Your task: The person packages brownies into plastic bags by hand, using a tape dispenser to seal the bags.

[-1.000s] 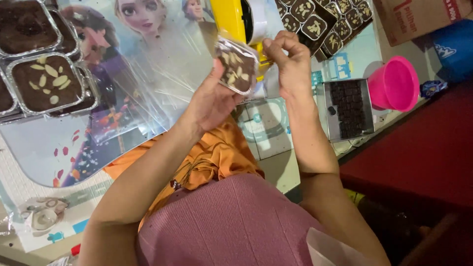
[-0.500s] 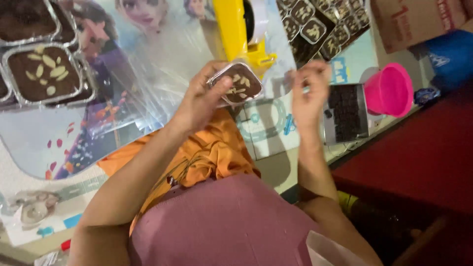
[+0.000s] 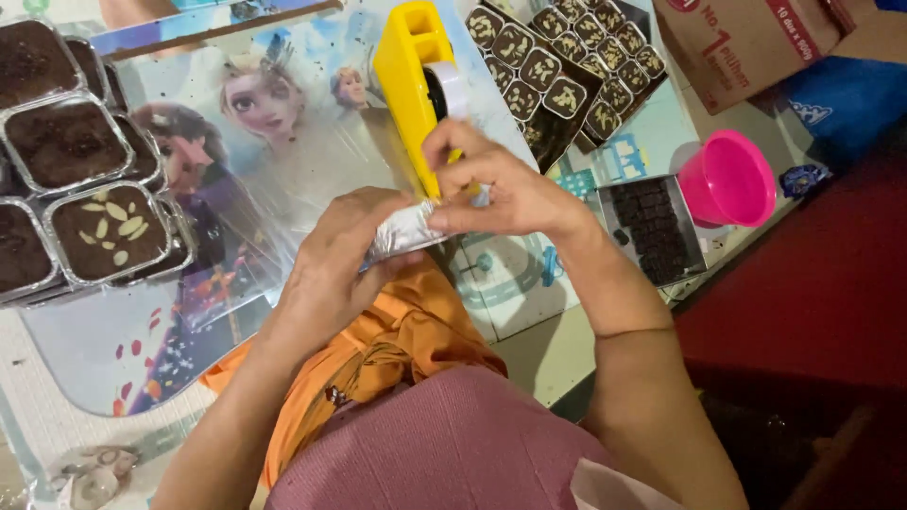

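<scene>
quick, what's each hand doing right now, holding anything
Left hand: closed around a small foil cup, holding it up.
Right hand: fingers pinched on the same foil cup's edge, just in front of the yellow tape dispenser.

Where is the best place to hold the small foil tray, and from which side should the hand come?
Judging by its pose, grip the foil tray by its short ends, as the left hand and right hand do now. It is turned with its foil bottom showing, so come from the sides; the thin walls probably dent easily.
</scene>
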